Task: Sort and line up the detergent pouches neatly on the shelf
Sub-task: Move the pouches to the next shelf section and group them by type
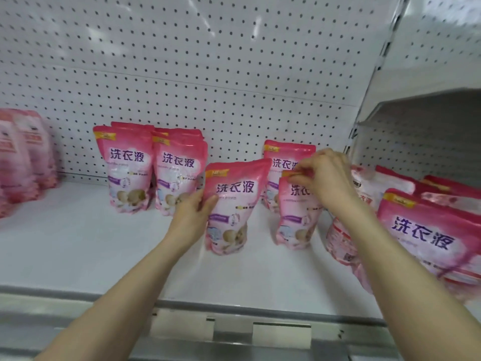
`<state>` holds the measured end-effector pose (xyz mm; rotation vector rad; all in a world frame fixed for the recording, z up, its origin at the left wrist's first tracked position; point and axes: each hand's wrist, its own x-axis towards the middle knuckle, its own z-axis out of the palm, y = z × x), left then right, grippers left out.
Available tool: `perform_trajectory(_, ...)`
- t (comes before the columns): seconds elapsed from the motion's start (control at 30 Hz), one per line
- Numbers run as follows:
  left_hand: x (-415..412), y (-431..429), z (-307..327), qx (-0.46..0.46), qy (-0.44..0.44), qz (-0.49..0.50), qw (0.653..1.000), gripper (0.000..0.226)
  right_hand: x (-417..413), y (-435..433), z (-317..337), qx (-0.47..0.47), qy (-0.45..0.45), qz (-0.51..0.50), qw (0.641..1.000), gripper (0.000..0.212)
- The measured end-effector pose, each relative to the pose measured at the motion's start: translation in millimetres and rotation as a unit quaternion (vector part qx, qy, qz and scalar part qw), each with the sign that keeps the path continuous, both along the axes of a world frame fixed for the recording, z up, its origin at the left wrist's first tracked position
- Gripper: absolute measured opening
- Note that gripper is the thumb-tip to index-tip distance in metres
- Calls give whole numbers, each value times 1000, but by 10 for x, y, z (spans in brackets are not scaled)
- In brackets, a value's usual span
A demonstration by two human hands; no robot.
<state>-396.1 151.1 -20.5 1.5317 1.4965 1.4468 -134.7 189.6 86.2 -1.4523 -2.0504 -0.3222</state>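
**Mid-shelf: both hands on upright pouches, rows half done**

On the shelf, head view only. My left hand grips the middle pouch by its left edge, with fingers curled behind and thumb on the front. This pouch stands upright with a slight tilt, forward of everything already lined up. My right hand pinches the top seal of the right pouch, fingertips pressed together on the strip. That pouch is upright too, just in front of the back pouch, which stands near the pegboard.

Toward the back left, the left row and the second row stand side by side, faces forward. Toward the shelf's right edge, the toppled pile lies flat and unsorted. The blurred pouches at the far left edge are unreadable.

Key relation: a bare strip at the back lies between the second row and the back pouch, behind the middle pouch. Both held pouches have their long axis vertical, so I judge they need no turning, only a push back. The left hand is nearer that gap and the right hand is nearer the toppled pile. Sorting looks partway done. Risk: the soft pouches may slump when I let go.
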Motion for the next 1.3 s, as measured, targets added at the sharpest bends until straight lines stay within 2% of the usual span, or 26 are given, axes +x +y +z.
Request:
perform_trajectory(0.13, -194, -65, -28, 1, -27, 12, 1000, 31, -225, -7, -47, 2, 94, 66, 993, 26)
perform_trajectory(0.23, -245, -116, -30, 0, -48, 8, 999, 25, -240, 36, -73, 48, 115, 62, 990, 28)
perform_trajectory(0.3, -248, -136, -39, 0, -61, -3, 998, 20, -159, 58, -129, 64, 115, 24, 991, 39)
perform_trajectory(0.37, -237, -157, -46, 0, -68, -17, 998, 14, -43, 70, -256, 56, 145, 5, 988, 59)
perform_trajectory(0.43, -214, -186, -59, -3, -72, -27, 997, 13, 40, 43, -428, 19, 269, 20, 963, 86)
perform_trajectory(0.5, -174, -224, -77, 5, -76, -29, 997, 22, 53, -10, -612, -44, 424, 27, 904, 103)
perform_trajectory(0.53, -149, -246, -81, 9, -75, -25, 997, 28, 51, -26, -696, -84, 474, 33, 876, 103)
perform_trajectory(0.63, -103, -268, -111, 1, -69, -8, 998, 52, 34, -13, -865, -221, 523, 90, 818, 71)
perform_trajectory(0.73, -92, -280, -128, -3, -66, 13, 998, 63, 2, 10, -862, -271, 551, 128, 779, 56)
perform_trajectory(0.8, -107, -312, -148, 2, -65, 41, 997, 57, -59, 2, -836, -267, 562, 136, 771, 47)
perform_trajectory(0.93, -263, -442, -203, 33, -87, 89, 992, 45, -258, -72, -822, -237, 564, 131, 780, 24)
perform_trajectory(1.13, -880, -626, -193, 50, -135, 128, 981, 41, -758, -266, -748, -225, 605, 166, 745, 18)
perform_trajectory(1.3, -1668, -805, -176, 72, -132, 158, 976, 34, -1493, -347, -692, -228, 637, 190, 711, 21)
